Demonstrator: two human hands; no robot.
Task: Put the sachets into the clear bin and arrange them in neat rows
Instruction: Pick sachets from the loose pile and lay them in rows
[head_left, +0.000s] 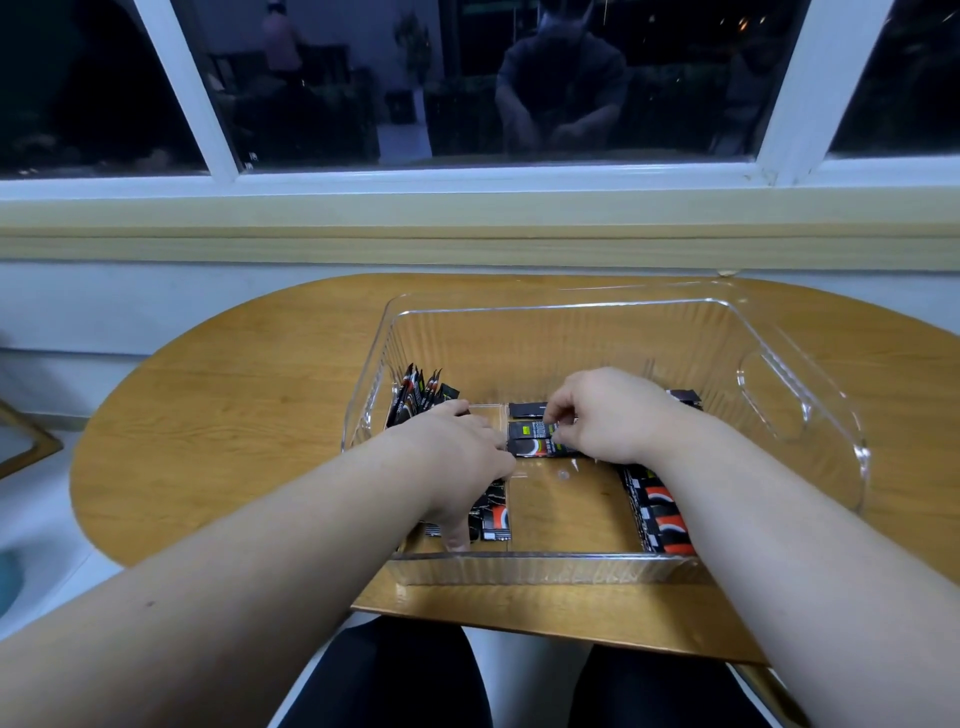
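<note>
A clear plastic bin (800, 395) stands on the wooden table (234, 405). Black sachets with red and white print lie inside it. One bunch leans upright at the far left (418, 397), three lie flat in the middle (532, 439), and a row lies along the right side (662, 517). More sachets (493, 517) lie at the near left, partly under my left hand (457, 457). That hand reaches down into the bin with its fingers spread over them. My right hand (608, 415) pinches the edge of the middle sachets with curled fingers.
The table's rounded edge lies near my lap at the bottom. A white window frame (467, 179) and a pale wooden sill (467, 228) run behind the table. The bin has a cut-out handle (774, 400) on its right wall.
</note>
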